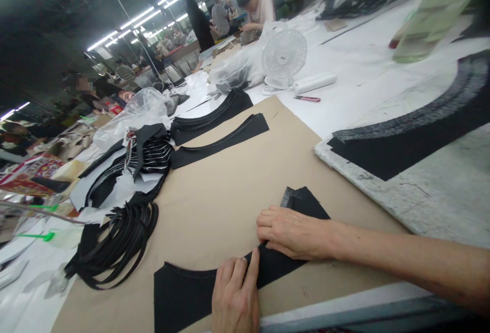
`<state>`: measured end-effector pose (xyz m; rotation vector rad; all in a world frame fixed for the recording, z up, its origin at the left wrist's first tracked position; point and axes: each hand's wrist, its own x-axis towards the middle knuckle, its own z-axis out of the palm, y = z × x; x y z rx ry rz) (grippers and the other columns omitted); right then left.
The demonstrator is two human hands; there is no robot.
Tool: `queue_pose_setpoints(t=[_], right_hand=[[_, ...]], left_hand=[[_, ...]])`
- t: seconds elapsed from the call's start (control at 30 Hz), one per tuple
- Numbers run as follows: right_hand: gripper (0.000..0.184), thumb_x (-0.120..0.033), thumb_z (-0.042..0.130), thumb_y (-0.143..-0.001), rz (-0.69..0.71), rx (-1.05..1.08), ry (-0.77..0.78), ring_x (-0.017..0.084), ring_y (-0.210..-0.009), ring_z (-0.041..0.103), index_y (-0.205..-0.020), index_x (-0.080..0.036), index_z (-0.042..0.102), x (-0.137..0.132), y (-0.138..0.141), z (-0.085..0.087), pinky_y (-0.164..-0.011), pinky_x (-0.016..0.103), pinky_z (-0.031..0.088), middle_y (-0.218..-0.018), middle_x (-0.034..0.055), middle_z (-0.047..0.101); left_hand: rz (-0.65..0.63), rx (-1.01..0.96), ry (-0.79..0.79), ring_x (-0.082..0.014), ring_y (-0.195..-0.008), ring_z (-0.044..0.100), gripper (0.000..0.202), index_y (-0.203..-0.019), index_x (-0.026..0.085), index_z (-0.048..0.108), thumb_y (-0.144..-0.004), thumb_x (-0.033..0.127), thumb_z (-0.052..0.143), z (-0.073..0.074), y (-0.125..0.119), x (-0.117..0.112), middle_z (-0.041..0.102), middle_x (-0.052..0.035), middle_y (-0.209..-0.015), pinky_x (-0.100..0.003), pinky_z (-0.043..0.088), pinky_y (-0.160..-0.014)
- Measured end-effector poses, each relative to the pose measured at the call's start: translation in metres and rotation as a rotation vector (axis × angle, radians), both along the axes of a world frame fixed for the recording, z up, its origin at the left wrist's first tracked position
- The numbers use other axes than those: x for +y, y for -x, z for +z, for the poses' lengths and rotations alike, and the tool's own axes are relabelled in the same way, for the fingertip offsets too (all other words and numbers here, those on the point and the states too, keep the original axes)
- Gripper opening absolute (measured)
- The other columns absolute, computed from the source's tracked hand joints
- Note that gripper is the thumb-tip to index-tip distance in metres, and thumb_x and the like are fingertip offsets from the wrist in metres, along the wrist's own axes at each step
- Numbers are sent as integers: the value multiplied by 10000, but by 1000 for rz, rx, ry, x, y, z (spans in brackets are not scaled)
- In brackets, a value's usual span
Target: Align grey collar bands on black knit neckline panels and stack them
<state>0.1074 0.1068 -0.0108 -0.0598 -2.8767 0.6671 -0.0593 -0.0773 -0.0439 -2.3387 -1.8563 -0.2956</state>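
A curved black fabric piece [184, 292] lies on brown paper [237, 180] near the table's front edge. My left hand [235, 297] rests flat on its middle, fingers stretched out and pressed on the cloth. My right hand [291, 231] lies flat on the same piece further right, fingers extended toward the left, palm down. The far end of the fabric [302, 200] shows behind my right hand.
A bundle of black strips [118, 241] and striped cut pieces [149, 154] lie to the left. Stacked curved black pieces [218, 139] sit further back. A white fan [284, 57], a red cutter [308, 99], a green bottle [432, 16] and a grey board with black cloth [413, 134] stand right. People work behind.
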Motion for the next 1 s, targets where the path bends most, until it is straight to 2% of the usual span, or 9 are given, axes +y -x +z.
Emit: queue_pose_setpoints(t=[0.17,0.3,0.4,0.5,0.67,0.77,0.9,1.0], right_hand=[[102,-180,575,-876,39,11,-35,164,-807,511,-774,-177,572,7,-3,0,-718,316,325,-827,18,588],[148,-170,503,-915,59,29,-103,165,-788,492,-786,-178,575,8,-7,-1,-701,326,300,-825,23,588],[143,-160,486,-917,82,55,-165,168,-777,473,-801,-172,568,6,-9,-4,-701,333,286,-821,27,575],[123,-166,497,-907,106,77,-206,172,-781,466,-801,-169,560,5,-12,-8,-696,339,279,-820,27,568],[88,-209,517,-911,74,61,-149,173,-802,495,-833,-180,542,13,-15,-5,-708,333,299,-835,23,582],[99,-245,618,-857,39,16,-73,182,-847,524,-883,-182,546,17,-15,0,-735,323,328,-874,25,604],[129,-237,668,-818,34,-83,9,196,-872,549,-891,-181,576,13,-13,6,-786,324,365,-891,31,622],[147,-213,668,-811,-6,-153,81,208,-887,559,-936,-174,600,8,-12,9,-805,328,387,-926,50,629]], left_hand=[[31,-113,-60,-199,-945,573,472,-1317,189,526,-878,63,404,-3,-1,3,584,-109,-1056,-334,497,-791],[28,-218,-37,-193,-956,572,471,-1329,160,496,-882,55,389,-5,-5,9,593,-108,-1041,-322,510,-806],[10,-141,-22,-205,-906,574,478,-1360,126,464,-891,85,377,-8,-11,11,607,-112,-1013,-335,509,-777],[-17,-4,-91,-232,-941,564,483,-1360,93,466,-887,83,365,-12,-17,11,617,-125,-1045,-362,481,-814],[2,13,-124,-216,-972,563,454,-1315,116,519,-893,76,358,-14,-16,7,626,-118,-1063,-354,420,-872],[5,-44,-121,-182,-948,577,423,-1265,154,569,-898,77,375,-7,-4,4,654,-88,-1033,-345,371,-891],[-43,-109,-44,-149,-930,604,412,-1240,224,597,-891,93,421,15,17,2,677,-42,-1003,-325,338,-873],[34,-168,24,-155,-929,610,364,-1208,247,605,-878,132,502,24,16,8,673,-27,-989,-317,370,-840]])
